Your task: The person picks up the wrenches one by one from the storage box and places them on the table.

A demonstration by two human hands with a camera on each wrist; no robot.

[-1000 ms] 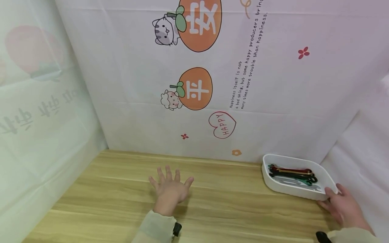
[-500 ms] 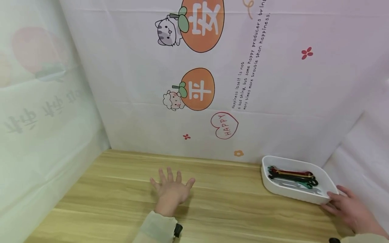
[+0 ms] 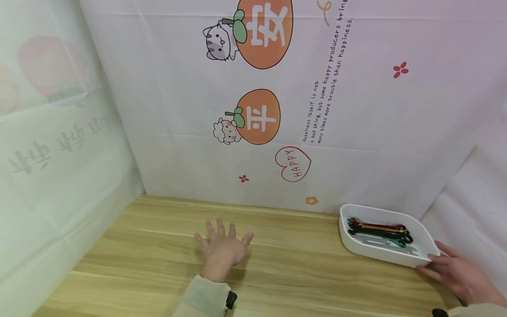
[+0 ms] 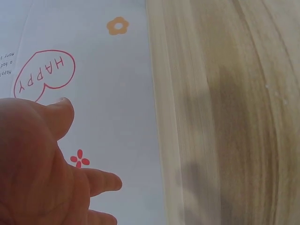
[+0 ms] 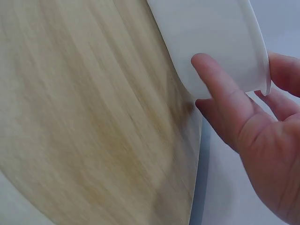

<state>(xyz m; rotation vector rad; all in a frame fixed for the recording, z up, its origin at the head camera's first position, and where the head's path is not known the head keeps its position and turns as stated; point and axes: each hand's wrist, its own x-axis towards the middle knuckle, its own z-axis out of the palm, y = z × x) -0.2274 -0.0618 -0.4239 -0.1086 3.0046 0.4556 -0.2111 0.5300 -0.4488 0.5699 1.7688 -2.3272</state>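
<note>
In the head view, a white tray [image 3: 372, 255] with rounded corners stands at the far right of the wooden table, near the back wall. Inside it lies a pile of wrenches [image 3: 380, 228] in dark red, gold, black, green and grey. My right hand [image 3: 461, 273] holds the tray's near right end. The right wrist view shows a straight finger [image 5: 218, 79] along the white wall and other digits at the rim. My left hand [image 3: 223, 253] is spread over the middle of the table with nothing in it, its shadow on the wood [image 4: 248, 103].
A printed white sheet [image 3: 178, 110] rises behind the table [image 3: 285, 264]. Further sheets hang at the left [image 3: 59, 198] and at the right [image 3: 475, 202], close beside the right hand.
The tray's near end has come down slightly toward the table, and my right hand's digit no longer reaches in over the rim. My left hand stays in place; the head view shifts slightly.
</note>
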